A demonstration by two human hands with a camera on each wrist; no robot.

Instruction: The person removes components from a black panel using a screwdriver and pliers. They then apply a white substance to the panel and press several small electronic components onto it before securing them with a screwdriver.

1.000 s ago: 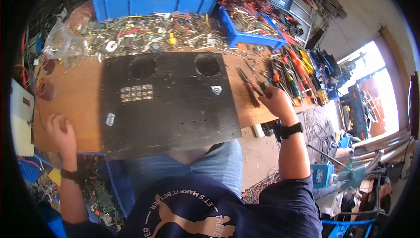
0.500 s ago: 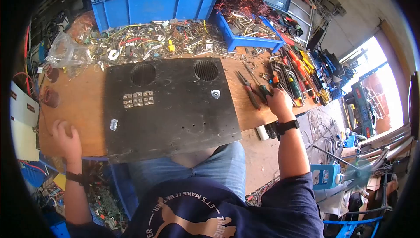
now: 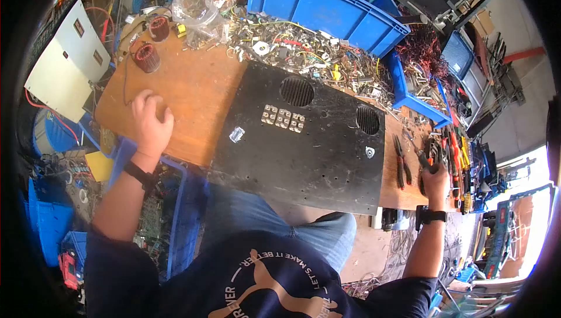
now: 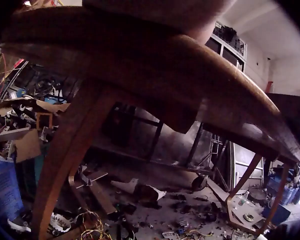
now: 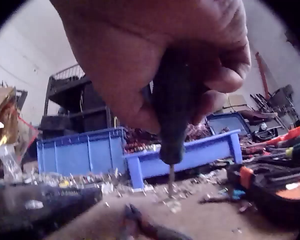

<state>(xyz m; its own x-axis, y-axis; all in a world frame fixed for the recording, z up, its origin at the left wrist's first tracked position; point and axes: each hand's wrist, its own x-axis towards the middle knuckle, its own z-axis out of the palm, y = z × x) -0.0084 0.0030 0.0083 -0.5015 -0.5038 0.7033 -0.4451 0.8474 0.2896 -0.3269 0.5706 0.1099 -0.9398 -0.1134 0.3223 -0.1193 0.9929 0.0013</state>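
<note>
My right hand (image 3: 437,185) grips a screwdriver (image 5: 172,117) by its dark handle; in the right wrist view its shaft points down, the tip close over the wooden table. Just left of this hand lie pliers (image 3: 401,163) with dark red and black handles. A black panel (image 3: 292,160) with two round grilles and a block of small metal squares lies across the table's middle, overhanging the front edge. My left hand (image 3: 152,122) rests on the bare wood left of the panel, fingers loosely bent and holding nothing. In the left wrist view the table's underside (image 4: 140,65) fills the upper part.
Two dark red coils (image 3: 146,58) stand at the table's left end. Loose small parts (image 3: 304,49) are heaped along the back, before a large blue crate (image 3: 327,11). A smaller blue tray (image 3: 418,99) sits right of it. More hand tools (image 3: 456,154) lie at the right.
The head view has swung left, so the table appears shifted right and tilted. My right hand has closed round the screwdriver's handle. The left hand stays on the table.
</note>
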